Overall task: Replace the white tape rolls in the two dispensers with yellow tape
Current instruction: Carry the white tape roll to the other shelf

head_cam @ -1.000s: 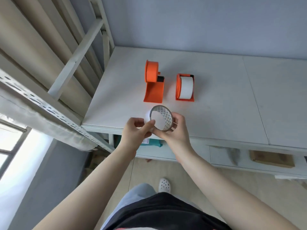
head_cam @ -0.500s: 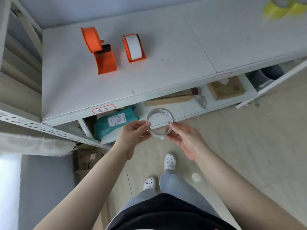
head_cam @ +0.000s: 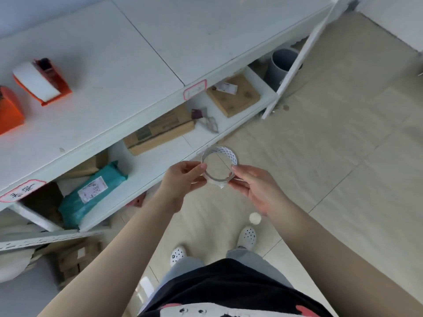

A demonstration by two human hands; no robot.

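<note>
I hold a thin white tape roll (head_cam: 231, 155) out over the floor, away from the shelf. My left hand (head_cam: 182, 179) pinches its left rim and my right hand (head_cam: 254, 186) pinches its right rim. A short tape end hangs under it. On the white shelf top (head_cam: 142, 72) at the far left lies an orange dispenser (head_cam: 42, 82) with a white roll in it. Part of a second orange dispenser (head_cam: 9, 110) shows at the left edge, cut off by the frame. No yellow tape is in view.
Under the shelf top a lower shelf holds a teal parcel (head_cam: 91, 193), a long cardboard box (head_cam: 160, 131) and a flat brown box (head_cam: 233, 96). A grey pipe (head_cam: 282, 62) stands by the white shelf post (head_cam: 297, 58). Beige floor tiles lie to the right.
My view has swung to the right and down; the dispensers have slid to the left edge and the yellow rolls have left the frame. Both hands still hold the white roll.
</note>
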